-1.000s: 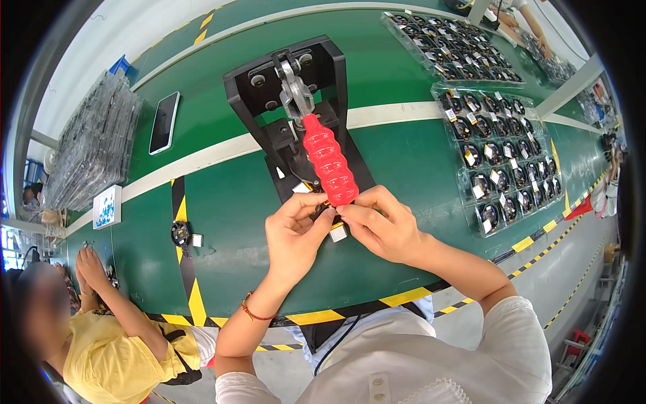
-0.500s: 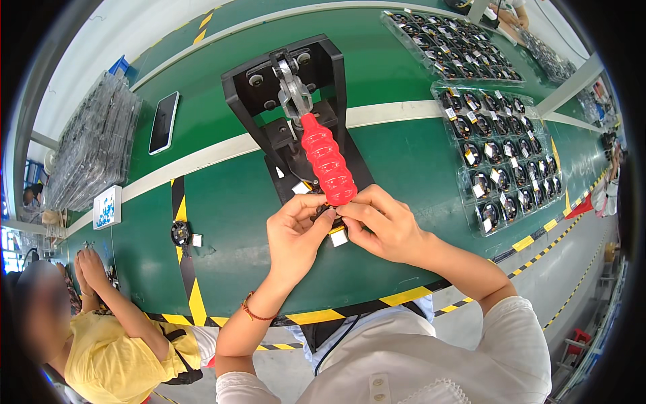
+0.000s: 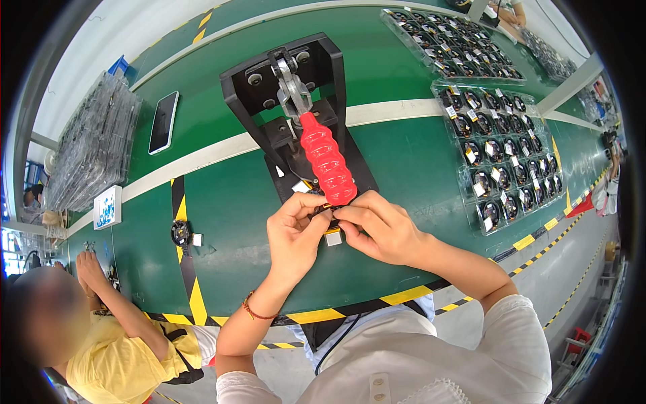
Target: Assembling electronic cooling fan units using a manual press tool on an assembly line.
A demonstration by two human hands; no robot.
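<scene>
A small round black electronic part with a yellow edge and a white tab (image 3: 334, 238) is pinched between the fingertips of my left hand (image 3: 295, 232) and my right hand (image 3: 382, 227). Fingers cover most of it. Just above them hangs the ribbed red handle (image 3: 326, 161) of a metal toggle clamp (image 3: 291, 84). That clamp is bolted to a black bench fixture (image 3: 232, 91). Another white tab (image 3: 301, 187) shows at the base of the fixture, partly hidden behind the handle and my left hand.
Clear trays of similar round parts lie at right (image 3: 494, 155) and far right (image 3: 451, 44). A phone (image 3: 163, 123), stacked clear trays (image 3: 97, 141), a small white box (image 3: 108, 207) and one lone round part (image 3: 180, 233) are at left. A yellow-shirted person (image 3: 121, 350) works beside me.
The part's white tab has turned and shifted slightly left. My right hand's fingers have moved a little left with it; the clamp and handle look the same.
</scene>
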